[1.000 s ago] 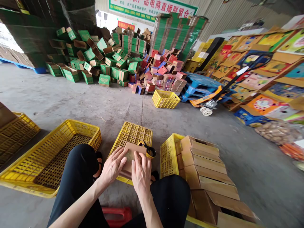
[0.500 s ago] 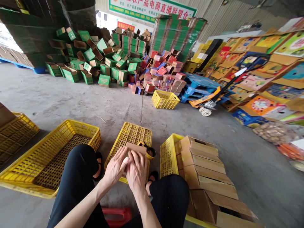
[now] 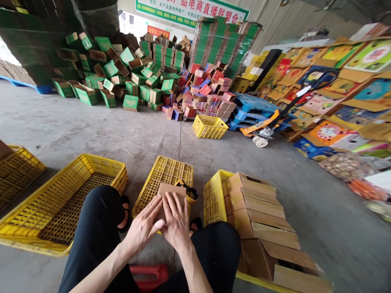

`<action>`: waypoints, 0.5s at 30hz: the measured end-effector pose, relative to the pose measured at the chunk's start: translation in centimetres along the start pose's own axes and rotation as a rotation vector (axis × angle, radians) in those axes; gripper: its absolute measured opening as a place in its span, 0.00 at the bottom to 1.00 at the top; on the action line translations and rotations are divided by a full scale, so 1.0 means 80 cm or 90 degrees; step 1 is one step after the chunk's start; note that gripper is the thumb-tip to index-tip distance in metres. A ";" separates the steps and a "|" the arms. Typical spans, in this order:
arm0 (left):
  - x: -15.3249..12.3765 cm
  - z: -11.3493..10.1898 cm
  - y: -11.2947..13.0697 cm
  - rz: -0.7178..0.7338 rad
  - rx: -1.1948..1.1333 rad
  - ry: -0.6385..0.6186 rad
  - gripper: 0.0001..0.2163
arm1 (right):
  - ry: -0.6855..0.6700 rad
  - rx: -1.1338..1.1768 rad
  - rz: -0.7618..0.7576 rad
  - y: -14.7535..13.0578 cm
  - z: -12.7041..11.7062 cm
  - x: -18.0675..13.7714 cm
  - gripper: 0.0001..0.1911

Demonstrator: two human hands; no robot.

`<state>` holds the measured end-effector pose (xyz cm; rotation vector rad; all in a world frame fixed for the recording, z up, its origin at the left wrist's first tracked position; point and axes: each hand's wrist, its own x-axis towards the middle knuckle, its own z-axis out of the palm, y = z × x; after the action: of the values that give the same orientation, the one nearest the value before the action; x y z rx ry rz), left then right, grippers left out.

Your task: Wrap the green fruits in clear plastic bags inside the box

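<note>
A brown cardboard box (image 3: 172,189) rests on an upturned yellow plastic crate (image 3: 166,169) between my knees. My left hand (image 3: 145,226) lies along the box's left side, fingers stretched forward. My right hand (image 3: 175,217) is flat on top of the box with its fingers spread; the thumbs come close together. Both hands cover much of the box. Just beyond its right edge sits a tape dispenser (image 3: 191,193) with black and yellow parts, partly hidden by the box.
To the right, a yellow crate (image 3: 214,201) holds several cardboard boxes (image 3: 265,219). An open yellow crate (image 3: 61,203) stands left. Ahead are another yellow crate (image 3: 210,127), a pallet jack (image 3: 265,126), blue pallets (image 3: 253,106) and piled green boxes (image 3: 131,101).
My hands have slid slightly back toward me, baring more of the box top. My left hand has turned more onto the side. The view has shifted a little.
</note>
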<state>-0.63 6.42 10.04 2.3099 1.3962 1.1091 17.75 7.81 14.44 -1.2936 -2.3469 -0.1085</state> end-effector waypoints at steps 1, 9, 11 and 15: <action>-0.004 -0.006 0.000 0.016 0.007 -0.007 0.35 | 0.003 0.005 -0.007 0.002 0.001 -0.001 0.38; -0.003 -0.017 -0.006 0.049 0.005 0.004 0.29 | 0.078 0.037 -0.033 0.006 0.006 -0.007 0.29; -0.001 -0.014 -0.007 0.045 0.001 0.005 0.28 | 0.086 0.032 -0.016 0.002 0.007 -0.013 0.27; -0.002 -0.013 -0.008 0.044 0.006 0.018 0.26 | 0.114 0.030 0.071 -0.007 0.010 -0.030 0.29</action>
<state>-1.85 6.43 10.32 2.3748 1.3436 1.1607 18.14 5.84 12.74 -1.3326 -2.1110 -0.1279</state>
